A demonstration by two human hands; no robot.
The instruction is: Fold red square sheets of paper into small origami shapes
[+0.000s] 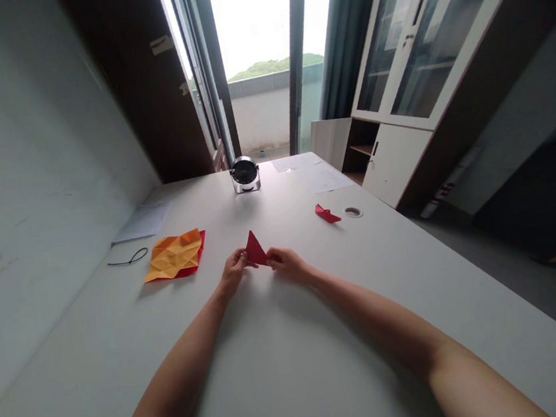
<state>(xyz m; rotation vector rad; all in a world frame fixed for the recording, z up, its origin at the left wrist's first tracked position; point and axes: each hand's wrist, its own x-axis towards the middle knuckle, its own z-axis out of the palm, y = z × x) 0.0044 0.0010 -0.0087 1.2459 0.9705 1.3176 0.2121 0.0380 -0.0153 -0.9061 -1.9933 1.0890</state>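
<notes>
A red piece of paper [255, 250], folded to a triangle with its point up, is held just above the table between my two hands. My left hand [235, 267] pinches its left lower corner, and my right hand [284, 261] grips the right lower corner. Fingertips cover both corners. To the left lie creased orange sheets [173, 256] with a red sheet [201, 254] showing beneath them. A small red folded paper boat [327, 213] rests farther off to the right.
On the white table [276, 369], a roll of tape [353, 212] lies beyond the boat. A small round fan [244, 173] stands at the far side. A black cord [133, 257] and white papers [143, 221] lie by the left wall. Cabinets [402, 154] stand at right.
</notes>
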